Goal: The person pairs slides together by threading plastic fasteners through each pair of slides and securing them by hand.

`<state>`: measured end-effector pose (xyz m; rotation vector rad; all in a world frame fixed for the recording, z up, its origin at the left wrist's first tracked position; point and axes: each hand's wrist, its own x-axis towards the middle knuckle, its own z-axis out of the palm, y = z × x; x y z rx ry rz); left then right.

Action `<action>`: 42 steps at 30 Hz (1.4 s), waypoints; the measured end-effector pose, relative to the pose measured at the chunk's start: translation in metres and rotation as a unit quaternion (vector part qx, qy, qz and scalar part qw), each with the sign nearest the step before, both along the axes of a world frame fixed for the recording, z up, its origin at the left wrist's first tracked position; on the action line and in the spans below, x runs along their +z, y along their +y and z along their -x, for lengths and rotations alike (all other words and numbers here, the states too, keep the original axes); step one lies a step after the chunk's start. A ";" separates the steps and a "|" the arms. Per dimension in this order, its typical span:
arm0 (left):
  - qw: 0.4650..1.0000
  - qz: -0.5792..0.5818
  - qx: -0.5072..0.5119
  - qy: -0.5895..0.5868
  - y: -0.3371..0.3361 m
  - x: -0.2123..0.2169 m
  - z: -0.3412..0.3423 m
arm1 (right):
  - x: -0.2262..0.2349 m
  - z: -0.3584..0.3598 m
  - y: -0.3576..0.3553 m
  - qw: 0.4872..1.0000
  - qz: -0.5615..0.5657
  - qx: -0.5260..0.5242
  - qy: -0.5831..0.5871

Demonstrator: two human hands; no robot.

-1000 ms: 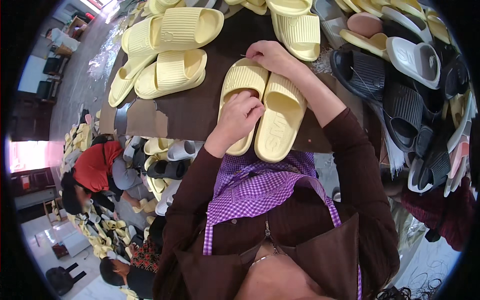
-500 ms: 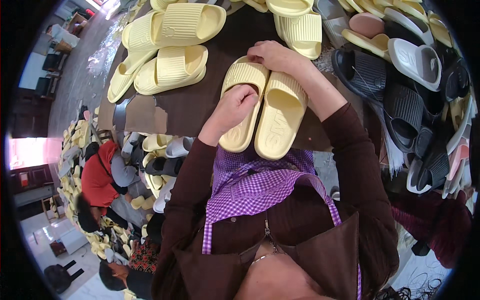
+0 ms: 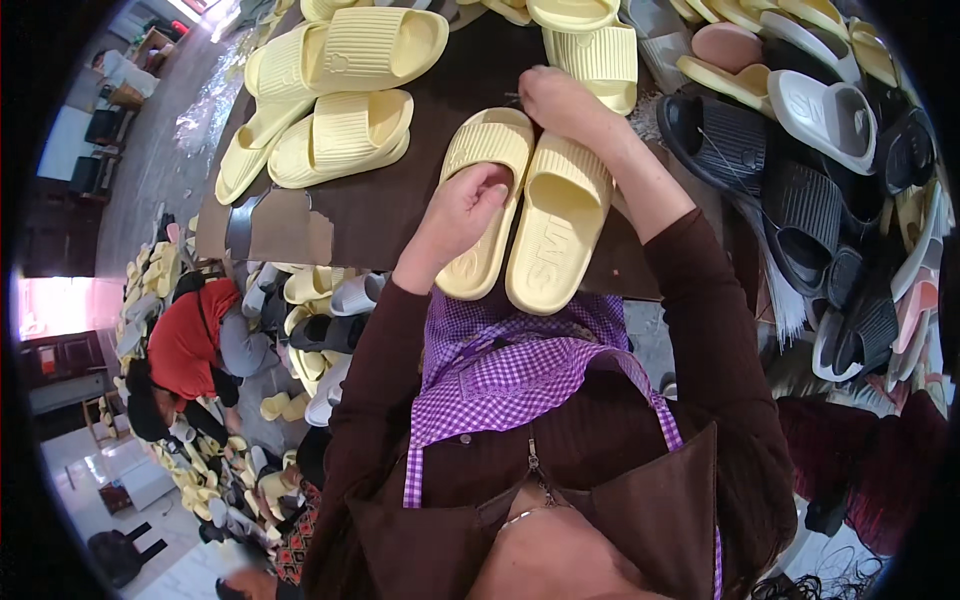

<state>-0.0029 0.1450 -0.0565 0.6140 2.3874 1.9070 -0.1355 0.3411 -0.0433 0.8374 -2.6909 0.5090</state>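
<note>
A pair of pale yellow slide sandals lies side by side at the near edge of the dark tabletop. The fingers of my left hand [image 3: 466,208] reach under the strap of the left slide sandal [image 3: 490,140], with the thumb bent over them. My right hand [image 3: 562,103] is closed just beyond the toe of the right slide sandal [image 3: 560,225]. Its wrist crosses over that toe, and whatever the fingers may hold is hidden. Both slides lie sole down, heels toward me.
More yellow slides [image 3: 360,135] lie at the left and the far side of the dark tabletop [image 3: 375,215]. Black slides [image 3: 725,150] and a white slide [image 3: 825,118] are heaped at the right. Leftward, a person in red [image 3: 185,340] bends among piles of footwear.
My right hand has lifted off the left slide's toe and moved slightly right and away from me. My left thumb has shifted. The person in red has bent lower.
</note>
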 end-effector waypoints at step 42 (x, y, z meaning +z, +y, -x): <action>0.976 -0.175 0.038 -0.121 0.064 0.052 0.062 | 0.036 -0.085 0.029 0.898 0.417 -0.049 -0.131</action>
